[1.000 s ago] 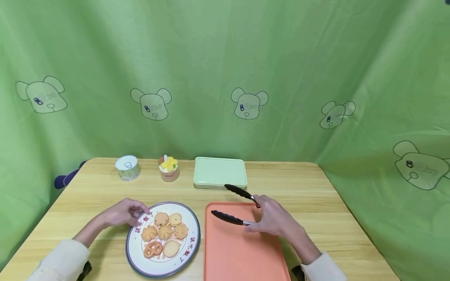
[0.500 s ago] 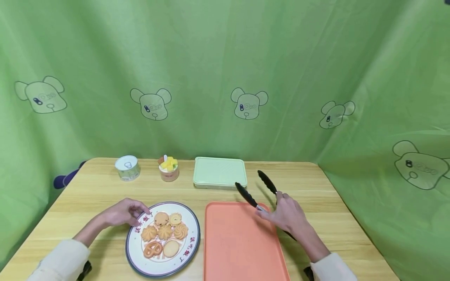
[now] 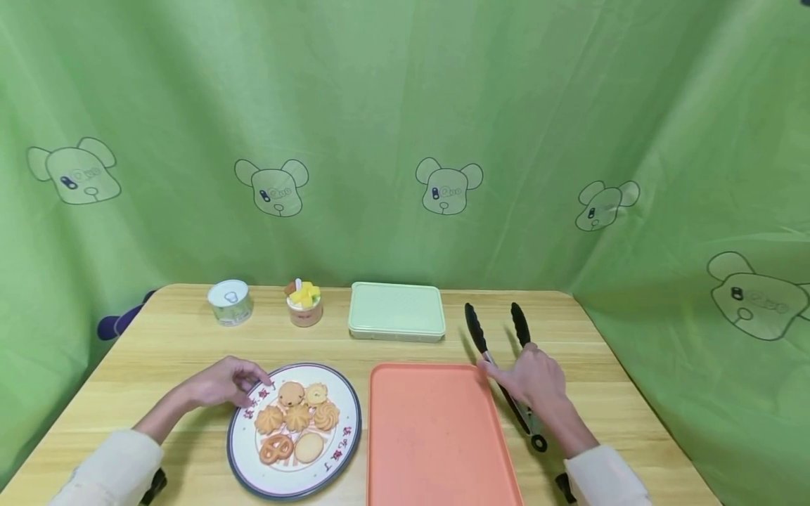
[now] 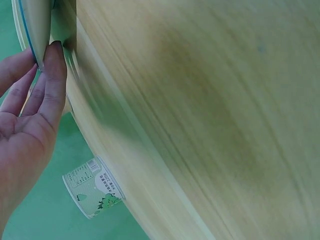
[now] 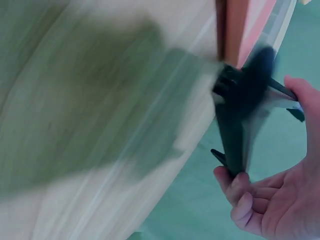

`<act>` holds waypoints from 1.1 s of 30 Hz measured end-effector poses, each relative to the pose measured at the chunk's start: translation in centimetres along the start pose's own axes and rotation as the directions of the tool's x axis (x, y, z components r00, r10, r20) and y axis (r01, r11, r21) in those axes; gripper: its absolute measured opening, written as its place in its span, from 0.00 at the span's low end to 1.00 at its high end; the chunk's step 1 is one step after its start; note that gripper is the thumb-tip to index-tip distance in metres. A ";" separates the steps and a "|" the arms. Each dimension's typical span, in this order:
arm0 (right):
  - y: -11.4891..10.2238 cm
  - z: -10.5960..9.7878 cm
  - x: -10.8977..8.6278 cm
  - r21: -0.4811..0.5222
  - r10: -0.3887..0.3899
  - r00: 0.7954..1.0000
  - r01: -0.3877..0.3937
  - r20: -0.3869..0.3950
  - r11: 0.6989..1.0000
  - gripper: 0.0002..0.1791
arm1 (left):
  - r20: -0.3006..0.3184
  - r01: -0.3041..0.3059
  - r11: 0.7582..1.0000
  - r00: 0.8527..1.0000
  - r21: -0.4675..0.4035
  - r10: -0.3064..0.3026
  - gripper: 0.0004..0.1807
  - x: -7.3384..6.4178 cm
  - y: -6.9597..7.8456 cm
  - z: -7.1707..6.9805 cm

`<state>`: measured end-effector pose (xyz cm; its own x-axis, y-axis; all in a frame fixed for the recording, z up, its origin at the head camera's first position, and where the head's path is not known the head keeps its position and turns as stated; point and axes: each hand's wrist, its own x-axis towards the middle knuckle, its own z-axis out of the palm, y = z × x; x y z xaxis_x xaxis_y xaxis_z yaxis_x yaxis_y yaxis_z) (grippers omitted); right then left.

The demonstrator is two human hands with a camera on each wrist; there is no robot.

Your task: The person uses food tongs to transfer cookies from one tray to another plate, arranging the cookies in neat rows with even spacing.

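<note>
In the head view my right hand (image 3: 534, 379) grips a pair of tongs (image 3: 510, 400) with black tips, spread apart and pointing toward the back. They lie over the table just right of the coral tray (image 3: 443, 443). The right wrist view has the thumb on one arm of the tongs (image 5: 232, 125) and curled fingers on the other. My left hand (image 3: 221, 383) pinches the left rim of a round plate (image 3: 335, 464); the left wrist view shows fingertips (image 4: 56, 55) at its edge. Several cookies (image 3: 297, 418) and a pretzel (image 3: 275, 449) lie on the plate.
Along the back of the wooden table (image 3: 607, 414) stand a tin can (image 3: 230, 303), a small dessert cup (image 3: 304, 306) and a pale green lidded box (image 3: 396, 311). A green curtain (image 3: 361, 105) hangs behind and at both sides.
My right hand has carried the tongs from over the tray to its right side, and their tips have turned from leftward to pointing back. The left hand and plate have hardly moved.
</note>
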<state>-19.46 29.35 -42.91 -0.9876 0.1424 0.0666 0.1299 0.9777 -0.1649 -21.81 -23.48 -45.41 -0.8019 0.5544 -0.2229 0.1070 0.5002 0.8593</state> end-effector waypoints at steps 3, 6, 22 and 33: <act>0.5 0.4 0.4 0.004 0.028 1.000 -0.028 0.000 1.000 0.61 | -0.005 0.003 1.000 1.000 0.006 -0.002 0.23 0.0 0.0 0.0; 0.8 0.8 0.8 0.014 0.052 0.999 -0.051 -0.008 0.999 0.46 | -0.010 0.005 1.000 1.000 0.013 -0.005 0.23 0.0 0.0 0.1; 1.1 2.1 1.8 -0.028 0.160 0.985 -0.159 0.062 0.987 0.66 | -0.012 0.015 0.998 1.000 0.057 -0.015 0.20 0.4 0.9 0.2; 2.3 -0.9 2.3 -0.029 0.118 0.989 -0.116 0.092 0.993 0.71 | -0.128 -0.004 0.997 0.992 0.076 0.013 0.22 -1.1 1.6 -3.8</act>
<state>-21.40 32.08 -42.25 -0.9693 0.2418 -0.0439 0.2456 0.9587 -0.1432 -23.02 -25.81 -42.09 -0.8688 0.4717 -0.1508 0.1542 0.5469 0.8229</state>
